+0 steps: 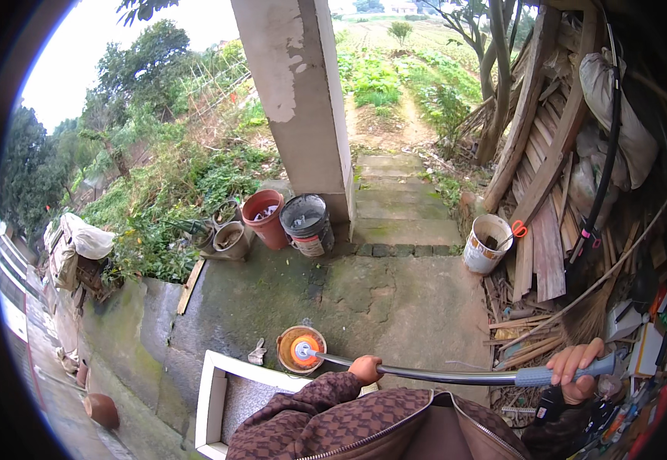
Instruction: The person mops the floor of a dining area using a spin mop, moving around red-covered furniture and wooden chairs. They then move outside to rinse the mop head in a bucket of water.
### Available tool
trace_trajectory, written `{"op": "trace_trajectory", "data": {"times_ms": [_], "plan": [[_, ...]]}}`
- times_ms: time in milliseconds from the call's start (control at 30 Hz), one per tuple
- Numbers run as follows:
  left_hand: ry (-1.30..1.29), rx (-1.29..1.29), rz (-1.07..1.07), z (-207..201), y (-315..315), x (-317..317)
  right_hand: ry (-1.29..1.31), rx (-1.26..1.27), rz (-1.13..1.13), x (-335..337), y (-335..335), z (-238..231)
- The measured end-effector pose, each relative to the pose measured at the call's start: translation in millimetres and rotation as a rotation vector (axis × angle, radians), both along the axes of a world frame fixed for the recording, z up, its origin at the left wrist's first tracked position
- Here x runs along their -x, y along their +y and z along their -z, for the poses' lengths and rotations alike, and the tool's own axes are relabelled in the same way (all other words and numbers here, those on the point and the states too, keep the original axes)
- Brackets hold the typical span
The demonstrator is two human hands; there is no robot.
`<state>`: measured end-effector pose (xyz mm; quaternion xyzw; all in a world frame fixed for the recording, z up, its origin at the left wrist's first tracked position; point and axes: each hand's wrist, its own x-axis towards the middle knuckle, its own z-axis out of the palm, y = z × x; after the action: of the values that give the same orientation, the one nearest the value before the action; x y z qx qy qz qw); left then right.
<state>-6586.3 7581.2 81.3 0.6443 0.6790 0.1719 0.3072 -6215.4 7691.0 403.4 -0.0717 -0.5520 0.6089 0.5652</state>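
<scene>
Outdoors, concrete yard [395, 307]. Long metal pole [441, 376] held level across body; left hand [365, 369] wrapped around mid-shaft, right hand [576, 369] clenched on blue grip. Pole's tip disc over orange bowl [300, 349] on ground. Judged step: positioning tip. Next needs steady two-hand control.

Brown checkered quilted jacket [326, 418], long sleeves; metal zipper down open front; bare fingers [575, 359].
</scene>
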Motion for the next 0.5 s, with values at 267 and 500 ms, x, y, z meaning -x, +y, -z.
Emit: {"op": "trace_trajectory", "data": {"times_ms": [267,500], "plan": [[0.016,-0.076,-0.103,32,-23,39,-0.046,-0.068,-0.24,72,5,-6],[-0.032,0.302,0.087,58,-27,91,-0.141,0.05,-0.445,113,-7,3]]}}
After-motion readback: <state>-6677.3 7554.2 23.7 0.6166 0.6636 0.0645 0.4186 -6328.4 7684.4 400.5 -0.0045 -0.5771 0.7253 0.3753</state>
